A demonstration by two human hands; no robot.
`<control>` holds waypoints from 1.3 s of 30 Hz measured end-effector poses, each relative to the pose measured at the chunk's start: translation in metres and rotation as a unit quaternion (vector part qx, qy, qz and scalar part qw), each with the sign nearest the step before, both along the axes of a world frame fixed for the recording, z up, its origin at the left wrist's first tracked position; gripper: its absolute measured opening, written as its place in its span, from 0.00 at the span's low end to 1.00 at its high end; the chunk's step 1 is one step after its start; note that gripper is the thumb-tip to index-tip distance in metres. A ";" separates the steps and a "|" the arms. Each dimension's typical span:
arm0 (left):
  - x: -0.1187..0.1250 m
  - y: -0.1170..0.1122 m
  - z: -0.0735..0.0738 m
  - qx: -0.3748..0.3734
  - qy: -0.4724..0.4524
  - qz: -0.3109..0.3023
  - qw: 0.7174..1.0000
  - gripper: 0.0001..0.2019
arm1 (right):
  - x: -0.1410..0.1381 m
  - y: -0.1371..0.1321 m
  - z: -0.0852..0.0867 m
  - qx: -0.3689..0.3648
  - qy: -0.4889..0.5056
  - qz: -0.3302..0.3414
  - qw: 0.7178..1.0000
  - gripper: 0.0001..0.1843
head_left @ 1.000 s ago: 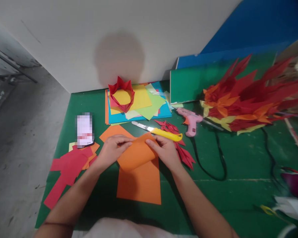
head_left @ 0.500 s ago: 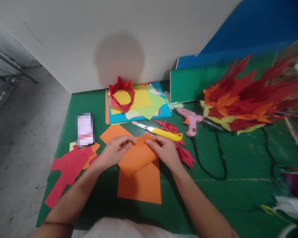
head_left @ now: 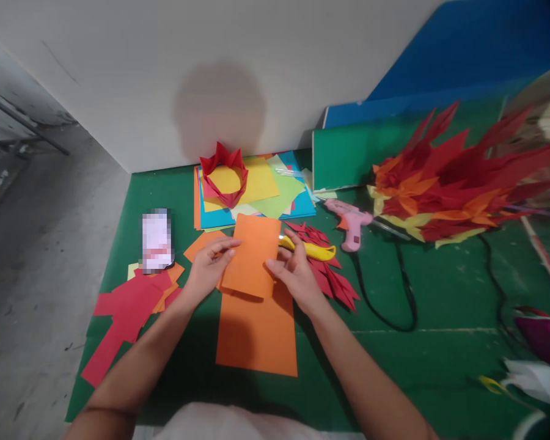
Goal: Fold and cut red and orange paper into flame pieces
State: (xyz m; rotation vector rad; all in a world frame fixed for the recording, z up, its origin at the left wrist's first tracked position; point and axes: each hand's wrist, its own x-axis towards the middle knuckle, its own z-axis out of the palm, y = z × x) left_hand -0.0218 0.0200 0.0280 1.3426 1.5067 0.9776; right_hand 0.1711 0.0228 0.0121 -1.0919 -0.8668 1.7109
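A: What has moved since the earlier frame?
B: The smooth orange paper rectangle (head_left: 253,256). It slanted between the hands, its edge curling; now it faces the wearer squarely, its far edge reaching toward the paper stack. The right hand's fingers have spread too.

A: How do the hands have it?
B: The left hand (head_left: 211,269) pinches its left edge between thumb and fingertips. The right hand (head_left: 297,275) is looser: the thumb lies on the right edge, the index finger stands clear, and I can't tell whether the others press from behind.

A: Why hold it by opposite edges?
B: Probably to keep the face flat and the sides even. It may be doubled over; I can't be sure.

A: And just beneath?
B: A flat orange paper sheet (head_left: 256,342) lies nearer the wearer, partly covered by the held one, perhaps left there to be within reach.

A: To the right?
B: A yellow-handled craft cutter (head_left: 318,251) lies just behind the right fingers, over pointed red folded-paper pieces (head_left: 339,284). Farther right is a pink plastic glue gun (head_left: 351,223), likely kept aside so its cord stays off the paper.

A: The far and left sides?
B: A spiky red folded-paper ring (head_left: 231,198) sits on a multicoloured paper stack (head_left: 263,177) against the wall. At left, a bright-screened phone (head_left: 156,238) lies near loose red paper strips (head_left: 137,305), apparently set out of the working space.
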 end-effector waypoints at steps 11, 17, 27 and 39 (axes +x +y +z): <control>0.002 -0.001 -0.006 0.034 -0.002 0.015 0.999 0.11 | -0.002 0.001 -0.002 0.006 0.009 -0.034 0.999 0.50; 0.003 -0.001 -0.004 0.040 0.008 -0.002 0.999 0.11 | 0.000 0.001 -0.003 0.016 -0.003 -0.041 0.999 0.48; 0.004 -0.002 -0.004 0.086 0.060 -0.018 0.994 0.10 | 0.001 0.003 -0.005 0.010 0.001 -0.035 0.999 0.48; 0.001 -0.004 -0.007 0.077 0.036 -0.023 0.996 0.11 | 0.003 0.004 -0.008 0.006 -0.011 -0.030 0.999 0.50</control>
